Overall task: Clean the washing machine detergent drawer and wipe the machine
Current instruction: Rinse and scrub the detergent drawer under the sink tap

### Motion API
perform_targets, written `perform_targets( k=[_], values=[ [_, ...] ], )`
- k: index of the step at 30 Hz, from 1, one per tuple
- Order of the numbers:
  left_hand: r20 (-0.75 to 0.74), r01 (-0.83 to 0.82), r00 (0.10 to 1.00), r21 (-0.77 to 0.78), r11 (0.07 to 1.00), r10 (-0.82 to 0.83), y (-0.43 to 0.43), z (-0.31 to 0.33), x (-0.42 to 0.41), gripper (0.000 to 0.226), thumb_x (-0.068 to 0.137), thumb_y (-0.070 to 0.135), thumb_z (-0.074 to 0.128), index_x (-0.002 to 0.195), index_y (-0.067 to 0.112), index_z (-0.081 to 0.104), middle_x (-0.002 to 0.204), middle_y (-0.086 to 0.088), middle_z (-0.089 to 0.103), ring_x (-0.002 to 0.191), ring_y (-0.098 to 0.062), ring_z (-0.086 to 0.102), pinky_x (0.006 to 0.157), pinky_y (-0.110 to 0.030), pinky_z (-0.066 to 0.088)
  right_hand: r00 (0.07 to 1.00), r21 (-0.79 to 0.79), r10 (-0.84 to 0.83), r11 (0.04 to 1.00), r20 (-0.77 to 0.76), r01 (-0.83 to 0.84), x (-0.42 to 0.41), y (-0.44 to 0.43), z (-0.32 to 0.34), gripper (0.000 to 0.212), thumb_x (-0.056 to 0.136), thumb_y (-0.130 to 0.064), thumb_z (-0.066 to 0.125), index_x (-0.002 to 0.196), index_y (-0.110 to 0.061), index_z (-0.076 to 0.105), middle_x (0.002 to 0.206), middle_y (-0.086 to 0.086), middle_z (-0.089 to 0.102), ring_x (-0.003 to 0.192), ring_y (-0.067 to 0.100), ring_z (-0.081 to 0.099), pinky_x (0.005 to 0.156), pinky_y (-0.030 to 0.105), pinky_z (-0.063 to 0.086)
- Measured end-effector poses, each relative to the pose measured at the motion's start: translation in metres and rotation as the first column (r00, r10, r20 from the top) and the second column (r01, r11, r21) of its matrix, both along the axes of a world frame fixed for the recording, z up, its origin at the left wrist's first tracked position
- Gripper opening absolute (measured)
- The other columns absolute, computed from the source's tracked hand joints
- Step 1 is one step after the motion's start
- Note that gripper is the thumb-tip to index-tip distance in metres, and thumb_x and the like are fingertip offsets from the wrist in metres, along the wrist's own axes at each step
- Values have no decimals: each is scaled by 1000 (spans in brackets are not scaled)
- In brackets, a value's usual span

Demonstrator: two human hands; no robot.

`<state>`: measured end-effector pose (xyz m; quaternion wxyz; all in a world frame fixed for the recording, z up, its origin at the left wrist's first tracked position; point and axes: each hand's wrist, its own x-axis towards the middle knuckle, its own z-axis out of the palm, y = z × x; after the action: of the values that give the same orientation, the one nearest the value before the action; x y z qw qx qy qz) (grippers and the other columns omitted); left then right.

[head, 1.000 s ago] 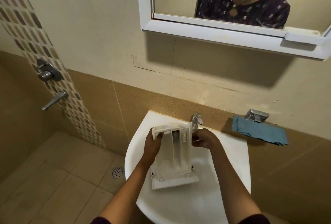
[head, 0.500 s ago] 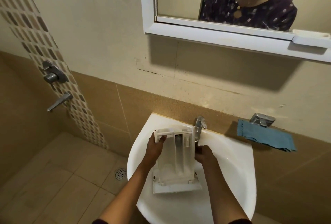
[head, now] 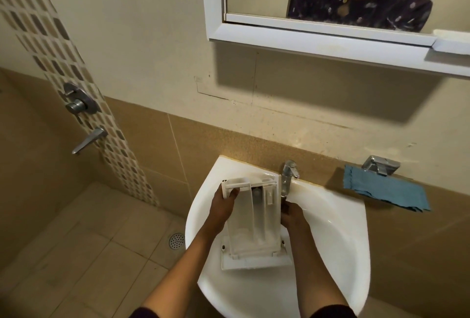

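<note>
A: Where is the drawer?
B: The detergent drawer [head: 254, 218] sits tilted in the sink [head: 351, 241], with its front panel at the near edge.
A: Progress?
B: Likely the rinsing step. The machine wipe is not yet done.
A: Hands?
B: Both forearms reach in. The left grip [head: 223, 205] curls round the drawer's far-left corner. The right grip [head: 292, 216] is against its right wall; whether it holds the drawer cannot be told.

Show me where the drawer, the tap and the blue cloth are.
drawer [head: 244, 223], head view, on its inner floor.
tap [head: 286, 180], head view, on its upright body.
blue cloth [head: 384, 188], head view, on its flat middle.
</note>
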<state>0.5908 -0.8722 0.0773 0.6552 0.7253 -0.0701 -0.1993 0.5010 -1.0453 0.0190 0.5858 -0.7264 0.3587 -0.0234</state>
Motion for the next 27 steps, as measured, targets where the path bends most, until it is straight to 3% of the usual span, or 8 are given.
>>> perform_targets(
  k=[3, 7, 11, 13, 15, 20, 23, 27],
  values=[
    [4, 17, 1000, 1, 1000, -17, 0, 1, -2, 30, 97, 22, 49, 126, 19, 49, 119, 4, 54, 112, -11, 49, 94, -24, 36, 985, 124, -54, 992, 162, 34, -12, -6, 6, 9, 90, -30, 58, 95, -25, 61, 88, -16, 65, 86, -3, 58, 75, 12, 45],
    [21, 59, 998, 24, 998, -60, -5, 4, -6, 18, 96, 19, 50, 113, 25, 50, 110, 6, 56, 104, -11, 52, 88, -24, 38, 810, 601, -478, 773, 339, 205, -11, -44, 28, 30, 57, 10, 67, 69, -9, 47, 53, 2, 52, 53, 12, 50, 53, 18, 44],
    [30, 125, 991, 77, 989, -127, -14, 5, -10, 17, 95, 16, 52, 111, 22, 53, 106, 5, 58, 101, -13, 55, 86, -24, 39, 928, 690, -232, 723, 292, -36, 9, -57, 99, 15, 78, 7, 51, 76, -7, 53, 59, 3, 57, 51, 12, 56, 48, 20, 49],
    [22, 158, 987, 101, 982, -161, -18, 5, -11, 20, 95, 15, 52, 115, 19, 54, 107, 3, 59, 101, -15, 55, 86, -25, 39, 991, 417, 84, 901, 106, -121, 22, -58, 126, 24, 90, 10, 36, 83, 4, 58, 64, 10, 62, 55, 18, 62, 50, 23, 54],
    [28, 209, 976, 127, 970, -214, -22, 5, -13, 21, 95, 14, 50, 116, 17, 54, 108, 3, 58, 101, -14, 54, 86, -25, 38, 942, 150, 301, 948, -151, -279, 32, -51, 142, 25, 92, 11, 37, 89, 14, 61, 66, 13, 66, 56, 20, 65, 54, 24, 57],
    [33, 257, 963, 168, 952, -266, -29, 5, -13, 26, 96, 15, 49, 122, 13, 52, 109, 2, 55, 102, -13, 51, 86, -25, 37, 695, -273, 399, 714, -598, -644, 45, -40, 128, 30, 83, -1, 62, 113, 3, 65, 100, 16, 68, 59, 13, 56, 61, 22, 50],
    [13, 273, 960, 165, 948, -279, -29, 5, -11, 29, 96, 16, 50, 124, 13, 51, 113, 0, 54, 103, -14, 50, 87, -26, 38, 629, -361, 409, 562, -661, -744, 41, -32, 110, 33, 85, -10, 58, 116, -1, 63, 106, 13, 64, 73, 16, 55, 56, 19, 41],
    [3, 265, 963, 184, 947, -270, -30, 2, -9, 29, 95, 17, 51, 124, 13, 52, 120, -7, 57, 107, -19, 53, 87, -27, 39, 647, -421, 429, 510, -630, -750, 40, -32, 105, 18, 83, -7, 60, 97, 0, 70, 99, 13, 67, 92, 24, 62, 62, 17, 39]
  ],
)
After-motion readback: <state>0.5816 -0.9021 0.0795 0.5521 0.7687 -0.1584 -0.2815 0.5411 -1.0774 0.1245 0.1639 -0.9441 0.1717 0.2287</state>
